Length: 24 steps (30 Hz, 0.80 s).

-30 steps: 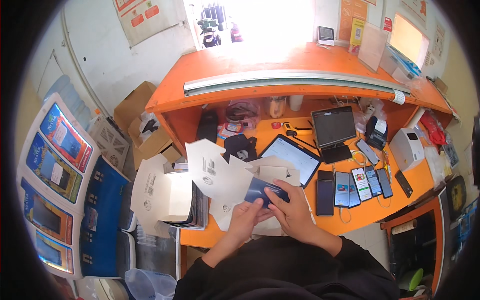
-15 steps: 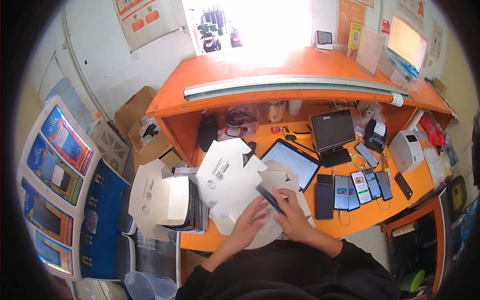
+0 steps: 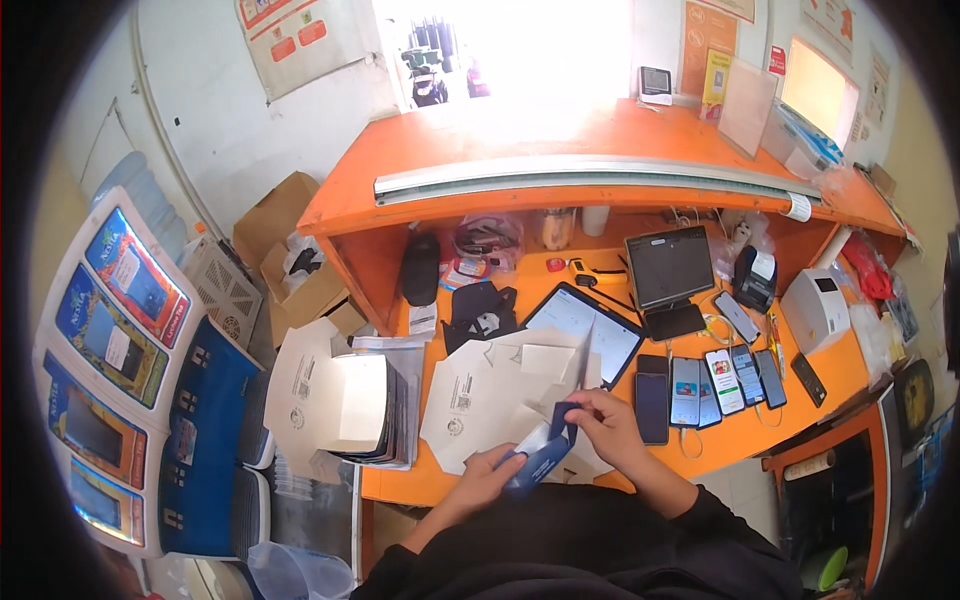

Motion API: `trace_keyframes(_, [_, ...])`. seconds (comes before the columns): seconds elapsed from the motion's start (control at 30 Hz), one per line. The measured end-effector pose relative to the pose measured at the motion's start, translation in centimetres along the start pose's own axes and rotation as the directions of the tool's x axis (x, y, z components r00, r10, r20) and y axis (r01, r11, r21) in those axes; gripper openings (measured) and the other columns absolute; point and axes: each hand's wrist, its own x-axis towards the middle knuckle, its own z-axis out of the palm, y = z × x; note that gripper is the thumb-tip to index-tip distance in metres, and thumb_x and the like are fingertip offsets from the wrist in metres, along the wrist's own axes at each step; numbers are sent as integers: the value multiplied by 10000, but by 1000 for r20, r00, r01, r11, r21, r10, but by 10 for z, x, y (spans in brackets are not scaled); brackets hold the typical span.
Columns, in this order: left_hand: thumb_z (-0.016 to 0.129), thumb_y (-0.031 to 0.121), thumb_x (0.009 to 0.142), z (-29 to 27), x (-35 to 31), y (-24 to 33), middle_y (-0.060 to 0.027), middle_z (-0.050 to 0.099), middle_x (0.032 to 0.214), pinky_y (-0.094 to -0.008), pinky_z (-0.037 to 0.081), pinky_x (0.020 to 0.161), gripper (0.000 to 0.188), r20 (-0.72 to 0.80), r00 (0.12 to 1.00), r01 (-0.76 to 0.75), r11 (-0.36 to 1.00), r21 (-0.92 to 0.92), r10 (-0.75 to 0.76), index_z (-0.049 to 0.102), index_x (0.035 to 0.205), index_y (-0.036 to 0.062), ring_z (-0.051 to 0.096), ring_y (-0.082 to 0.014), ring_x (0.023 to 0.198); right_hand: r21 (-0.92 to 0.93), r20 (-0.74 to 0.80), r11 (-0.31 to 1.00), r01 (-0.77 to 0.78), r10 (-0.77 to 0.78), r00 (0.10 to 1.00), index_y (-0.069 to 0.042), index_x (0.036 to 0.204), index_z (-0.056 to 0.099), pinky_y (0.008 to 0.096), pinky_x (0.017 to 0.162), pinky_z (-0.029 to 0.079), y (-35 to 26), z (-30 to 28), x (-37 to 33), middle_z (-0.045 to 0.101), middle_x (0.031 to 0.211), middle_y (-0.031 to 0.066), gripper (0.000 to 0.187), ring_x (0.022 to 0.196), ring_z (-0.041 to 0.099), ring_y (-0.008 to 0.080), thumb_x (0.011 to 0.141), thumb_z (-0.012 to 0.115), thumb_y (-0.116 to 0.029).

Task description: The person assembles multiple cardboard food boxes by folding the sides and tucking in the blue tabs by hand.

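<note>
A flat off-white cardboard box blank (image 3: pixel 455 405) with cut edges and small dark print lies on the orange desk in front of me. At its near right side, a dark blue folded panel (image 3: pixel 535 468) with pale lettering shows; I cannot tell whether it belongs to this blank. My left hand (image 3: pixel 488 482) pinches the panel's lower left edge. My right hand (image 3: pixel 608 428) is closed on its upper end, where a dark blue flap (image 3: pixel 565 412) bends upward. To the left stands a nested stack of folded cardboard boxes (image 3: pixel 358 400), off-white inside and dark at the edges.
Several phones (image 3: pixel 722 378) lie on the desk's right side near a dark-screened monitor (image 3: pixel 668 265). Behind the blank rests a tablet (image 3: pixel 610 335). A raised orange counter (image 3: pixel 500 140) runs along the back. Drink dispensers (image 3: pixel 120 350) and a clear pitcher (image 3: pixel 300 572) stand left.
The blank has gone from raised and tilted to lying lower on the desk, uncovering a black item behind. My hands have moved closer to me, and the blue panel now faces up between them.
</note>
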Motion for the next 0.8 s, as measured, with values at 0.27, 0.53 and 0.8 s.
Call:
trace_keyframes(0.27, [623,297,932,10,-1,22,-140,686,955,-313,500,795,407,207,978,-159,780,605,39,552,1241,42,664,-209,894,-503,658,652,568,-137,740,-112,999,688,330,637,507,-27,-2,-10,595,901,55,177,757,622,222,823,708,-122])
trace_keyframes(0.53, [644,300,897,21,7,30,-183,644,1105,-416,436,934,447,41,945,-291,778,558,324,540,1241,34,598,-328,1082,30,87,983,-180,177,980,-44,1367,348,321,792,492,6,31,-28,562,1129,103,739,985,579,190,797,772,-247])
trace_keyframes(0.8, [614,151,853,-48,-7,86,-127,602,1177,-489,358,961,258,-176,417,123,137,983,892,618,1082,33,528,-337,1136,115,445,962,-247,172,879,-58,1391,308,339,995,410,10,-26,-8,497,1275,115,734,1209,478,188,810,740,-178])
